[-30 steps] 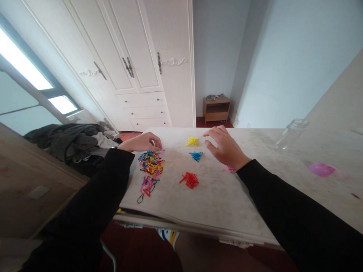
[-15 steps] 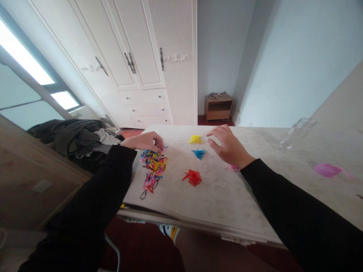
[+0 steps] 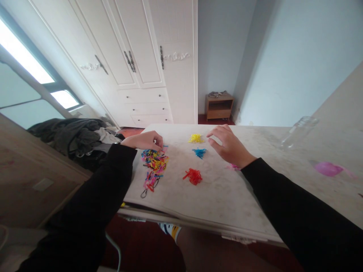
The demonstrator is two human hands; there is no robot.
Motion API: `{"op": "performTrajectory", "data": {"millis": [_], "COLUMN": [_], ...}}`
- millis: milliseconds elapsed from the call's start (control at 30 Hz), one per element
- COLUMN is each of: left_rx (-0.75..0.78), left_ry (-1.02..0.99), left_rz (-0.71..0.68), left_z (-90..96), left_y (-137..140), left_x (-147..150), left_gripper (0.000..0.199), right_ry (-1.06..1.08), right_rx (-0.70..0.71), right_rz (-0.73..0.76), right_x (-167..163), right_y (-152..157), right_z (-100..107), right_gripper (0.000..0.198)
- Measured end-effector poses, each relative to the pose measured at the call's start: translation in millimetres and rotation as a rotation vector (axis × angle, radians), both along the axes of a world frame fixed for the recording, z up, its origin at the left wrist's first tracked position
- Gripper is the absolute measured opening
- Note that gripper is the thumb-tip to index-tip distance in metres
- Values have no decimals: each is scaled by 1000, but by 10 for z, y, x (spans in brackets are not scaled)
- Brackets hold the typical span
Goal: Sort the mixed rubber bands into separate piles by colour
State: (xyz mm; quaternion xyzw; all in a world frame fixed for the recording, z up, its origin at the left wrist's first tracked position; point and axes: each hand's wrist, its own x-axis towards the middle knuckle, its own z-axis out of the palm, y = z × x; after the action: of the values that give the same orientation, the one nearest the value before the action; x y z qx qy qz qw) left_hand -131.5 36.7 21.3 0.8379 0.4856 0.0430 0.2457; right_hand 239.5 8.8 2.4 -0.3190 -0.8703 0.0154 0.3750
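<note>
1. Head view: our left hand (image 3: 143, 140) is palm-down, fingers curled at the far end of the mixed band pile (image 3: 157, 163); we can't tell if it pinches one.
2. Our right hand (image 3: 227, 146), just right of the yellow bands (image 3: 196, 138): thumb and forefinger parted.
3. Blue bands (image 3: 199, 152), red bands (image 3: 193, 176) lie nearer us.
4. Pale strip (image 3: 239, 238), table edge: too blurred to read.

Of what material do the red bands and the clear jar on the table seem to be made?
Red bands: probably rubber or soft plastic, slightly glossy; they look thin, bright and loosely tangled.
Clear jar: glass or plastic, smooth; see-through with pale highlights, fitting either.
</note>
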Motion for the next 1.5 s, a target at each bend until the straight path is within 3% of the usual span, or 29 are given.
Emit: {"op": "performTrajectory", "data": {"millis": [467, 967, 1500], "left_rx": [84, -1, -84], "left_ry": [-53, -159, -178], "left_rz": [-42, 9, -45], "left_z": [22, 9, 16], "left_y": [-32, -58, -38], "left_x": [85, 152, 97], "left_gripper": [13, 30, 36], "right_ry": [-19, -24, -68], "right_rx": [-17, -36, -48], "right_rz": [21, 41, 48], "right_x": [-10, -3, -9], "right_y": [-8, -2, -16], "right_z": [9, -7, 4], "right_gripper": [21, 22, 24]}}
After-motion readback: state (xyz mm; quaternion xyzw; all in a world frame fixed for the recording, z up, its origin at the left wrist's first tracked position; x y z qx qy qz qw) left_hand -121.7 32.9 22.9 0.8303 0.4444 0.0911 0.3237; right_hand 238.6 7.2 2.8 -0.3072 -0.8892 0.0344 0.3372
